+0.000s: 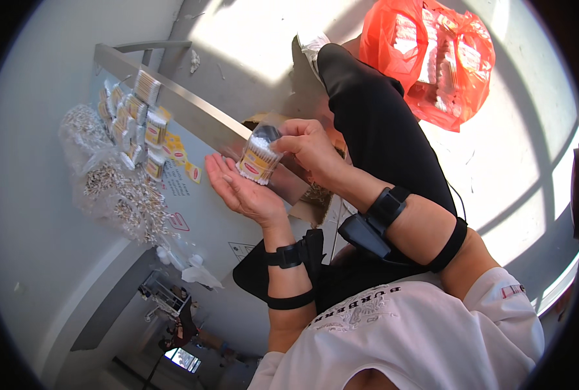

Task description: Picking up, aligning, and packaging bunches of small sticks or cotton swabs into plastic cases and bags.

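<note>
Pinching swab pouch [258, 162] with right hand [310, 151], backing with open left hand [257, 201]; may spill at tabletop [205, 208] edge if tilted.

Near the centre, the swab pack [257, 168] has a clear, glossy plastic film. At upper right, the red bag [381, 40] is thin, crinkled, shiny plastic. Loose swabs [140, 198] at left look rough in texture, beside clear, wrinkled plastic wrapping [81, 123]. The trousers [383, 117] are matt black cloth; the shirt [400, 338], at bottom, soft white fabric.
</note>
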`<action>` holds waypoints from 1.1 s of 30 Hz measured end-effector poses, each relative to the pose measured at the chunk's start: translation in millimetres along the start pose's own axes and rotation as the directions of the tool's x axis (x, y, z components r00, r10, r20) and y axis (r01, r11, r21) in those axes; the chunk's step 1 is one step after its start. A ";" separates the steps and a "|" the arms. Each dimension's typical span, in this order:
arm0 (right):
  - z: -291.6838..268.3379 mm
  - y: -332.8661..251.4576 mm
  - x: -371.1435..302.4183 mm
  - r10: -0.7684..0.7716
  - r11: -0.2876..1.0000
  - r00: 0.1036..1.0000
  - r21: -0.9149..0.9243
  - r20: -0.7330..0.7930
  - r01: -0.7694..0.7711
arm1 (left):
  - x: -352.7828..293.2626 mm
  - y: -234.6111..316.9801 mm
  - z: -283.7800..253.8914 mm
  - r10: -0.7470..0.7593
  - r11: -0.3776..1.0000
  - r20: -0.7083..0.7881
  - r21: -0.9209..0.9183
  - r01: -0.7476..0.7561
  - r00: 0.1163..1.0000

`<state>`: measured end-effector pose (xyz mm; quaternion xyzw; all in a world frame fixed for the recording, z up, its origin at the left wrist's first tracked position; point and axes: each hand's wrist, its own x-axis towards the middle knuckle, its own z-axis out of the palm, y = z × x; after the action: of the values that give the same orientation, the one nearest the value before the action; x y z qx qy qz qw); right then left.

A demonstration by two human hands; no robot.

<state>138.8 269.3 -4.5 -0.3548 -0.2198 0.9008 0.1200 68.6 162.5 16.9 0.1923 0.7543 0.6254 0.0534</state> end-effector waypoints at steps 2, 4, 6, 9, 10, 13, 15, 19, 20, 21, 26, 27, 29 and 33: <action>2.0 -2.7 8.0 -0.072 0.990 0.996 -0.126 -0.060 0.064 | -4.5 3.2 0.4 0.019 0.985 0.072 0.170 -0.031 0.997; -2.9 3.5 28.5 -0.104 0.993 0.993 -0.067 -0.050 0.100 | -10.5 6.0 -0.7 0.023 0.940 0.152 0.332 -0.073 0.988; 0.0 4.7 34.0 -0.062 0.998 0.998 -0.035 -0.020 0.061 | -15.5 2.4 -8.3 0.128 0.752 0.345 0.578 -0.318 0.930; 3.6 6.2 34.4 -0.035 0.999 0.999 -0.012 0.035 0.036 | -22.6 -3.4 -11.6 0.086 0.696 0.367 0.643 -0.320 0.926; 4.7 6.4 33.9 -0.050 0.998 0.997 -0.019 0.060 0.052 | -23.8 -5.2 -12.2 0.083 0.695 0.366 0.645 -0.317 0.927; 8.2 4.9 31.9 -0.064 0.998 0.998 -0.023 0.023 0.065 | -25.7 -8.4 -11.0 0.045 0.757 0.314 0.609 -0.238 0.948; 10.5 5.9 31.4 -0.077 0.995 0.997 -0.057 0.006 0.077 | -23.4 -7.8 -10.7 0.040 0.684 0.357 0.671 -0.286 0.933; 9.9 6.6 32.1 -0.125 0.984 0.992 -0.128 0.003 0.124 | -23.1 -3.7 -5.2 0.019 0.639 0.364 0.712 -0.291 0.931; 10.2 7.0 31.8 -0.124 0.984 0.992 -0.129 0.005 0.124 | -22.9 -3.3 -5.5 0.007 0.617 0.364 0.731 -0.291 0.931; 10.3 7.2 31.2 -0.109 0.985 0.994 -0.132 -0.004 0.107 | -22.6 -2.7 -5.8 -0.004 0.595 0.365 0.749 -0.291 0.931; -6.7 -11.0 19.4 0.065 0.986 0.998 -0.152 -0.025 -0.068 | -11.3 6.4 -8.7 0.080 0.496 0.494 0.734 -0.464 0.866; -7.3 -15.9 14.0 0.089 0.981 0.996 -0.171 -0.011 -0.090 | -8.7 7.7 -8.6 0.065 0.473 0.548 0.719 -0.509 0.834; -10.3 -17.7 8.4 0.111 0.976 0.994 -0.189 0.004 -0.108 | -4.6 3.2 -8.8 0.074 0.510 0.557 0.691 -0.511 0.827; -10.9 -17.2 4.2 0.090 0.982 0.996 -0.171 0.024 -0.084 | -2.2 0.9 -10.5 0.082 0.553 0.567 0.658 -0.511 0.819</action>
<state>144.4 289.2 -5.7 -0.3586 -0.2817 0.8887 0.0465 67.5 152.1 19.6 0.4710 0.8667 0.1606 0.0356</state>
